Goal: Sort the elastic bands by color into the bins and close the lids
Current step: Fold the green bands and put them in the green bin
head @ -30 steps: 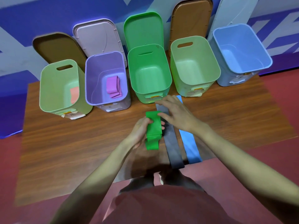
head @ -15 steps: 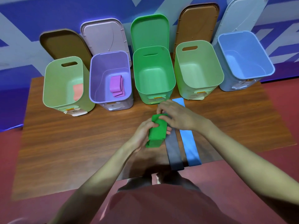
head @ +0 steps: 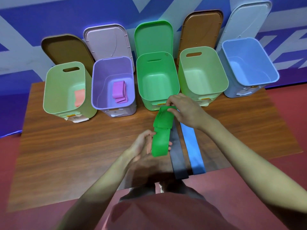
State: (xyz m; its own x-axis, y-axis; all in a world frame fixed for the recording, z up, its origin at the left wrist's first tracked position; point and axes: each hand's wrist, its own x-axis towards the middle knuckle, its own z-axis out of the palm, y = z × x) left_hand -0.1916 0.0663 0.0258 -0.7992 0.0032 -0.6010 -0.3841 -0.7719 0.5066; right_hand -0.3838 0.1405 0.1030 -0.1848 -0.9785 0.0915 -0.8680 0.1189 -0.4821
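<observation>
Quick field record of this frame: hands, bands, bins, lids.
left hand: holds lower end of green band
right hand: pinches its upper end
on table: black band, blue band, flat, side by side
purple bin: pink band
leftmost light green bin: orange band
green bin: empty
lids: all open

Five bins (head: 156,90) stood in a row at the far edge of the table (head: 83,146), lids (head: 153,39) leaning behind them. Two bands (head: 192,146) lay side by side before the middle bins.
</observation>
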